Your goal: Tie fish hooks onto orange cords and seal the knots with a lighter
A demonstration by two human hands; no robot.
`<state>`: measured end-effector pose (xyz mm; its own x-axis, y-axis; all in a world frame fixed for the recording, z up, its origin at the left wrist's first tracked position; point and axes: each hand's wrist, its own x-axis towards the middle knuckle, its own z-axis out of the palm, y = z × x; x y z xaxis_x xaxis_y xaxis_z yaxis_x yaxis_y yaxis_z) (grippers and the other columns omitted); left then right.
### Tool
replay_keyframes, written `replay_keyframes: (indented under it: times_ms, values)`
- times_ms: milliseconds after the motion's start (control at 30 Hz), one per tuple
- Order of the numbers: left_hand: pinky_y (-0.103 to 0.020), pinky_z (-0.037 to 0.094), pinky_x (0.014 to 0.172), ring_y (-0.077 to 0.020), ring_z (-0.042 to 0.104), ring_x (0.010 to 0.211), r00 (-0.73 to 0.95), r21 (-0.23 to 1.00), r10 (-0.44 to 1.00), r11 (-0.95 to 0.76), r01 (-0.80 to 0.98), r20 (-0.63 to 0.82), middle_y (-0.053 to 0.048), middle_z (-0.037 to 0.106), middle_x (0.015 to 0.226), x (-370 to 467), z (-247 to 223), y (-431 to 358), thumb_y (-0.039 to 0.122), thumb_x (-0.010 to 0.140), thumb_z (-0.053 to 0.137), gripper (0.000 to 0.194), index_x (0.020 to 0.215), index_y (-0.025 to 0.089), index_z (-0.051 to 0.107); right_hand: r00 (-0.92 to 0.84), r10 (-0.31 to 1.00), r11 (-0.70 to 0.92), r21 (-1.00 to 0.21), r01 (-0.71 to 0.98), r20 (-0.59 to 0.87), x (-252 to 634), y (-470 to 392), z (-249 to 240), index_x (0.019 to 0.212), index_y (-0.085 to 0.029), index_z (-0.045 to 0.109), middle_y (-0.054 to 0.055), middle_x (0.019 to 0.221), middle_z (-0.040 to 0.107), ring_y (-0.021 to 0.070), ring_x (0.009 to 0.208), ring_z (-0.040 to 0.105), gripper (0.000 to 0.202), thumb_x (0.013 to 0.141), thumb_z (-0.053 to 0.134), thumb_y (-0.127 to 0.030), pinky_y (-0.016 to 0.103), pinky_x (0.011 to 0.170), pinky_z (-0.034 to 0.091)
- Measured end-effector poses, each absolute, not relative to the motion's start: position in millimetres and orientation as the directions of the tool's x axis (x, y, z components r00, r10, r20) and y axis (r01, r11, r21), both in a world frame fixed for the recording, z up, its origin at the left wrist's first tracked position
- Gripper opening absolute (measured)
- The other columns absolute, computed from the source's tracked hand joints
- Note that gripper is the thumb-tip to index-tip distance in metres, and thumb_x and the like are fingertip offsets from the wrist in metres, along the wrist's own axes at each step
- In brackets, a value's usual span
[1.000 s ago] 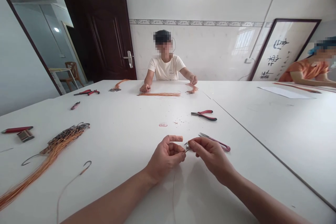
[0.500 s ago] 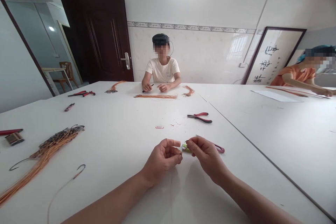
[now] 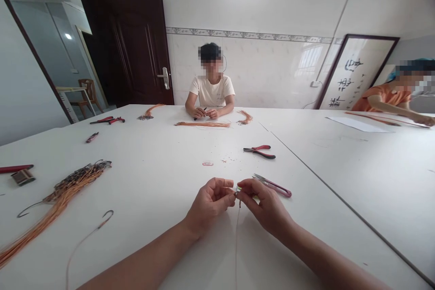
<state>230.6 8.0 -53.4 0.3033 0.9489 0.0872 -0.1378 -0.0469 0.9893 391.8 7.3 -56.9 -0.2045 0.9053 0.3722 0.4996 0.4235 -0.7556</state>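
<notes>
My left hand [image 3: 212, 201] is closed in a pinch, with its thumb and fingertips on a small dark fish hook [image 3: 237, 193]. My right hand [image 3: 263, 199] meets it from the other side, fingers also pinched at the hook, which is mostly hidden between the fingertips. A thin fishing line [image 3: 237, 244] hangs from it toward me. Just behind my right hand lie thread snips [image 3: 277, 187] with a pink handle. A small green and white thing is mostly covered by my right fingers. To the left, a tied fish hook [image 3: 108, 215] rests on the table with its line.
A bundle of hooks with orange lines [image 3: 76, 181] lies left, near a thread spool [image 3: 23, 177]. Red-black pliers [image 3: 261, 151] lie ahead, beside scattered scraps. More pliers [image 3: 108, 120] and cutters [image 3: 92, 137] lie far left. One person [image 3: 211, 90] sits opposite, another [image 3: 387, 95] at right.
My right hand has turned and come closer to my left fingertips, bringing the hook between both hands. The line now hangs straight below. The person opposite has brought their hands together.
</notes>
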Motion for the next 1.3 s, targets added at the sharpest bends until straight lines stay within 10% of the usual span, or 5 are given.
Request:
replay_keyframes:
  times_ms: [933,1300]
  values:
    - [-0.025,0.038,0.064,-0.0101,0.049,0.062,0.206,0.992,0.979,0.026,-0.124,0.001,0.002,0.055,0.067,232,-50,10,0.028,0.066,0.064,0.033,0.096,0.020,0.052,-0.195,0.981,0.076,-0.921,0.381,0.001,384,-3,-47,0.061,-0.018,0.049,-0.005,0.052,0.037,0.0055,0.043,0.029,0.022,0.074,0.048,-0.036,0.020,0.040,0.024]
    - [-0.026,0.040,0.065,-0.0115,0.052,0.065,0.229,0.998,0.973,-0.020,-0.055,0.032,0.000,0.056,0.070,232,-50,11,0.033,0.067,0.063,0.033,0.096,0.020,0.054,-0.034,0.983,0.182,-0.983,-0.009,0.182,398,15,-41,0.074,-0.015,0.050,0.004,0.076,0.060,0.0117,0.070,0.056,0.022,0.077,0.049,-0.038,0.026,0.065,0.045]
